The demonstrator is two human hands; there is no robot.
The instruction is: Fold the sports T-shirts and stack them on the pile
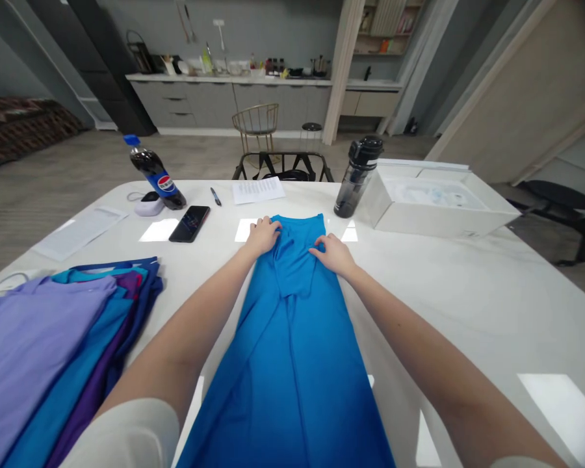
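Note:
A blue shirt (316,351) lies lengthwise on the white table (458,292), its sides folded inward and a sleeve (295,270) lying on top near the far end. My left hand (264,236) is at the shirt's far left edge, its fingers bent onto the cloth. Across from it, my right hand (336,255) pinches the fabric at the right edge with thumb and fingers. The near end of the shirt runs out of view at the bottom.
Folded clothes (43,338) are stacked at left. Beyond them are a phone (190,224), a cola bottle (155,174), an earbud case (149,205), a pen (216,197) and paper sheets (258,190). A dark tumbler (355,179) stands beside a white box (433,218) at right.

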